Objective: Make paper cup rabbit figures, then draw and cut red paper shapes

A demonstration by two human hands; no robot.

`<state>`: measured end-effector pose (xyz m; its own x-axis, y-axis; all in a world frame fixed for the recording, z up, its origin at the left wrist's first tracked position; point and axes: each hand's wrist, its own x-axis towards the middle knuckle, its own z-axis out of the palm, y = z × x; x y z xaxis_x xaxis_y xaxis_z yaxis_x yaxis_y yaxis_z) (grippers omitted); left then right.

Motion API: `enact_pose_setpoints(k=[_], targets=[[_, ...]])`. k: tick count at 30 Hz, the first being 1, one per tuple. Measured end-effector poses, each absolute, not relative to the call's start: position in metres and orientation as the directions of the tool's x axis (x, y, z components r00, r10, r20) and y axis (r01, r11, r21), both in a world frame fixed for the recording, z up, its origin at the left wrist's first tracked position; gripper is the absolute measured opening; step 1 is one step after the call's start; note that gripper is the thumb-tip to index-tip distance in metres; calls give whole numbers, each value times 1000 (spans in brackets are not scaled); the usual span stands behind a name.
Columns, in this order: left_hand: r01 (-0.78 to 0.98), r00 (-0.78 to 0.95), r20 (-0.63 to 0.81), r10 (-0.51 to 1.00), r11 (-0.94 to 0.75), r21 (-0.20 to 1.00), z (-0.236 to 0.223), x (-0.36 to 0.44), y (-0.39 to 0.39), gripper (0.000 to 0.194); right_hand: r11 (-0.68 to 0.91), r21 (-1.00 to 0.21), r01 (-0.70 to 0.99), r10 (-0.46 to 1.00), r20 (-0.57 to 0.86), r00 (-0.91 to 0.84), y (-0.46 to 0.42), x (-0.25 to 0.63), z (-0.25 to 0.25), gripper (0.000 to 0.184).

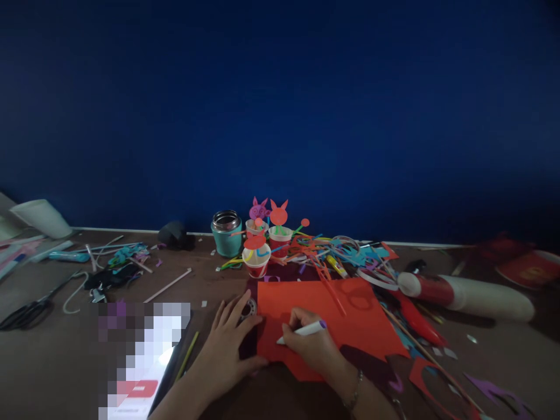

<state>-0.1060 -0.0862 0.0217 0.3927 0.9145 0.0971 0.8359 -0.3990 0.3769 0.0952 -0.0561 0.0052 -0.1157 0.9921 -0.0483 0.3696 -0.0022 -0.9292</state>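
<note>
A sheet of red-orange paper (345, 297) lies on the dark table, its lower edge cut unevenly. My right hand (308, 344) grips a white marker (311, 328) with a purple end, and the marker's tip points down at the left part of the sheet. No drawn line can be made out there. To the left, my left hand (227, 338) rests with fingers spread, its thumb and forefinger at the sheet's left edge. Partly under its fingertips is a small round roll (250, 308), perhaps tape.
Behind the paper stand decorated paper cups (256, 265) and a turquoise thermos jar (226, 236). Colourful scraps (350, 248) and a white bottle (476, 296) lie right. On the left are scissors (32, 309) and a lit phone (151, 356), partly pixelated. A blue wall (280, 105) closes the back.
</note>
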Motion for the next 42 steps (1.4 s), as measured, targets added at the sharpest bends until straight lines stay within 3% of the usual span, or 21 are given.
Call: enact_pose_setpoints(k=[7, 13, 18, 22, 42], targets=[[839, 384, 95, 919, -390, 381, 22, -106, -87, 63, -185, -974, 128, 978, -196, -76, -50, 98, 18, 26], [841, 380, 94, 920, -386, 379, 23, -106, -87, 61, -144, -989, 38, 988, -145, -55, -46, 100, 18, 30], [836, 383, 94, 919, -388, 387, 25, -105, -87, 59, -22, -979, 201, 995, -41, -91, -49, 100, 13, 20], [839, 382, 90, 920, -386, 383, 24, -105, -87, 59, 4, -953, 304, 998, -15, -59, -53, 98, 9, 24], [840, 376, 73, 924, -373, 394, 25, -104, -88, 59, 34, -924, 382, 997, 8, -70, -54, 97, 9, 23]])
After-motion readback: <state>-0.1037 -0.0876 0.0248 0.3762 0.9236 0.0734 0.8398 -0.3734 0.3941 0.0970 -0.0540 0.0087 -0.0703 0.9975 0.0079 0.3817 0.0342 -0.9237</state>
